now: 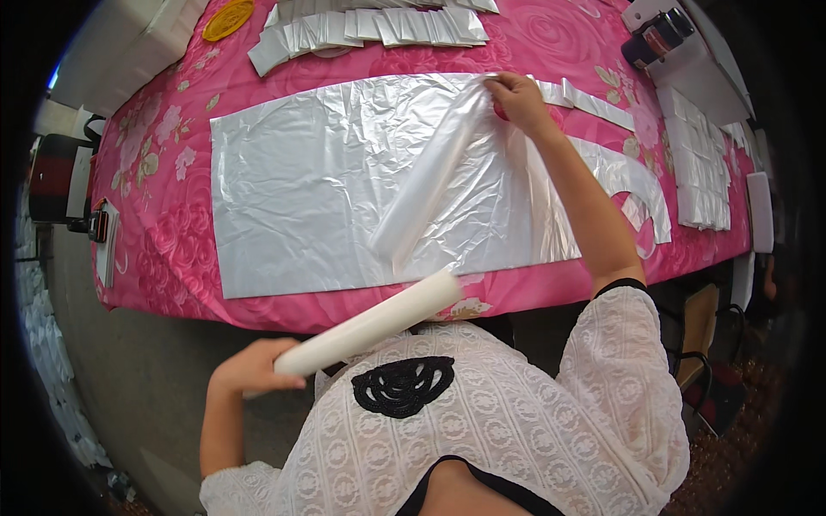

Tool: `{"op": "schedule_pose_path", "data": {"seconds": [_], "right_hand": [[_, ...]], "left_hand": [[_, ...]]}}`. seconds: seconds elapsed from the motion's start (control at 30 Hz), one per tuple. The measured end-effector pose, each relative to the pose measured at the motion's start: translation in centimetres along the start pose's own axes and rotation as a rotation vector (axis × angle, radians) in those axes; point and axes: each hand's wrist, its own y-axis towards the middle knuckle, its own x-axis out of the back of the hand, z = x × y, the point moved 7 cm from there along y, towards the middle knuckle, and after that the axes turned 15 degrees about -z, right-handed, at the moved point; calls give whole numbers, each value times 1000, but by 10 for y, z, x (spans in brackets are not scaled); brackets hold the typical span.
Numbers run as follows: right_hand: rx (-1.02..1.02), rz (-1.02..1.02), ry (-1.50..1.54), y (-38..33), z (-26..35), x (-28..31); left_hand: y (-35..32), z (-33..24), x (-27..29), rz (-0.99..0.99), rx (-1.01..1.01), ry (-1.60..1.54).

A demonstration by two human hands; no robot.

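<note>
Pink tablecloth (155,232) margin around silvery sheet (335,189); right hand (521,101) pinching far edge.

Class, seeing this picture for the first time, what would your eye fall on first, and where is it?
Probably the bright pink floral tablecloth, with a big shiny whitish sheet across its middle. Next, the white roll in the left hand, slanting before the person's body, and the right hand pinching the sheet near its far edge.

Head cam — down at tbl (163,258)
</note>
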Motion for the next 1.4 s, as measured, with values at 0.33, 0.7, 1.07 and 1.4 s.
{"op": "schedule_pose_path", "data": {"seconds": [0.33,0.7,1.07,1.4], "right_hand": [[-144,282,83,-26,33,-67],[20,20,-143,-11,44,-46],[351,386,-392,-186,111,-26],[125,-21,-450,-126,69,74]], "left_hand": [[87,-173,7,-834,-1123,785],[121,-115,-73,-380,-923,883],[118,-108,-89,-441,-845,892],[115,-133,-67,-298,-976,832]]}}
